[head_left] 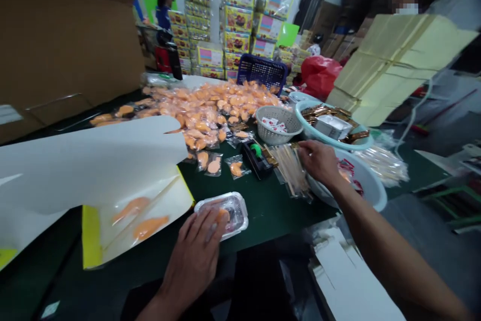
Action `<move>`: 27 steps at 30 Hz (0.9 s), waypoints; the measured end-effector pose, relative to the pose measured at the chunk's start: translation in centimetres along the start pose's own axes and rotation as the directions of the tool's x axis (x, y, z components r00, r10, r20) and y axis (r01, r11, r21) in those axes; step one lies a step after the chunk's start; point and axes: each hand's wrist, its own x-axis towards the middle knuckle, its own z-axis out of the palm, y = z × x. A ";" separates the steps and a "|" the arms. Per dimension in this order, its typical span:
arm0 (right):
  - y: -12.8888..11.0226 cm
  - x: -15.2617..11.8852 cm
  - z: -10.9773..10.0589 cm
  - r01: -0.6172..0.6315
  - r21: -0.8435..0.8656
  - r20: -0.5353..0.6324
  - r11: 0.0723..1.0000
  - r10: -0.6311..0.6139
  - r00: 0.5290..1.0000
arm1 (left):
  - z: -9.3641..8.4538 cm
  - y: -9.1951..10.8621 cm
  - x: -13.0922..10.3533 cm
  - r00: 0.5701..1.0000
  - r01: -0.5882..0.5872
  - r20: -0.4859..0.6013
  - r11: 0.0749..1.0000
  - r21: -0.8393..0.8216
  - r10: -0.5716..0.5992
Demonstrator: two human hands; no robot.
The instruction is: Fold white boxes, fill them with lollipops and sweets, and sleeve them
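My left hand (199, 243) curls over the left side of a foil tray (240, 206) on the dark green table. A wrapped orange piece (223, 215) shows at its fingertips, and the palm hides part of the tray. My right hand (319, 162) reaches out to the upper end of a pile of thin wooden sticks (288, 166) in clear sleeves. Its fingers are pinched together; what they grip is hidden. Left of the foil tray, an open white box with yellow edges (90, 236) holds two orange teardrop-shaped pieces (150, 228).
A heap of bagged orange pieces (210, 103) covers the table's back. Near the sticks stand a black tape dispenser (259, 163), a grey basket (272, 135) with small packets, and blue basins (378, 201). A large carton (67, 45) rises at left; pale yellow stacks (394, 60) stand right.
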 end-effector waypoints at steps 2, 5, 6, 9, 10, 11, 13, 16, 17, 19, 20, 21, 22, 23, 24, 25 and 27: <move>-1.5 1.7 1.0 0.046 0.018 -0.003 0.999 -0.046 0.999 | -0.4 0.3 -0.2 1.000 0.021 -0.019 0.999 -0.031 -0.022; -3.9 3.6 2.7 0.135 0.061 -0.025 0.989 -0.134 0.991 | -0.7 0.6 -0.5 0.999 0.047 -0.023 0.996 -0.078 -0.049; -4.6 4.1 3.2 0.169 0.074 -0.026 0.983 -0.167 0.986 | -0.8 0.7 -0.6 0.998 0.055 -0.020 0.995 -0.087 -0.057; -6.3 4.9 4.5 0.232 0.106 -0.010 0.967 -0.232 0.973 | -0.8 0.7 -0.7 0.998 0.069 -0.003 0.993 -0.099 -0.070; -6.8 4.8 4.8 0.245 0.118 -0.003 0.962 -0.246 0.969 | -0.8 0.7 -0.7 0.998 0.068 0.000 0.992 -0.103 -0.068; -7.3 4.5 5.1 0.257 0.135 0.003 0.957 -0.260 0.966 | -0.8 0.6 -0.7 0.998 0.067 0.002 0.992 -0.109 -0.067; -8.2 3.4 5.5 0.286 0.181 0.025 0.941 -0.295 0.955 | -0.7 0.5 -0.8 0.998 0.064 -0.003 0.991 -0.118 -0.065; -9.7 1.2 5.5 0.366 0.267 0.121 0.891 -0.408 0.905 | -0.4 0.5 -0.8 0.997 0.073 -0.010 0.991 -0.116 -0.074; -10.2 0.9 5.3 0.393 0.274 0.157 0.877 -0.445 0.882 | -0.4 0.5 -0.8 0.997 0.076 -0.009 0.991 -0.113 -0.078; -11.2 1.7 5.1 0.430 0.217 0.211 0.877 -0.472 0.856 | -0.4 0.5 -0.7 0.997 0.078 -0.007 0.991 -0.108 -0.079; -11.6 2.9 5.1 0.427 0.144 0.244 0.893 -0.450 0.859 | -0.4 0.5 -0.6 0.997 0.074 -0.009 0.992 -0.104 -0.075; -12.1 4.5 5.2 0.410 0.057 0.276 0.910 -0.409 0.870 | -0.5 0.6 -0.5 0.997 0.068 -0.014 0.993 -0.099 -0.070; -12.5 6.5 5.6 0.384 -0.031 0.321 0.923 -0.355 0.878 | -0.5 0.6 -0.5 0.998 0.064 -0.017 0.994 -0.093 -0.065; -13.0 8.7 6.2 0.362 -0.112 0.395 0.925 -0.293 0.871 | -0.6 0.6 -0.4 0.998 0.059 -0.021 0.995 -0.086 -0.061; -13.5 11.0 7.1 0.349 -0.149 0.432 0.925 -0.257 0.865 | -0.7 0.6 -0.4 0.998 0.058 -0.024 0.995 -0.081 -0.060; -14.0 13.3 8.2 0.350 -0.165 0.466 0.922 -0.239 0.852 | -0.7 0.6 -0.4 0.998 0.061 -0.022 0.995 -0.076 -0.063; -15.0 17.0 10.9 0.356 -0.187 0.536 0.916 -0.209 0.818 | -0.5 0.5 -0.5 0.997 0.079 -0.017 0.994 -0.073 -0.081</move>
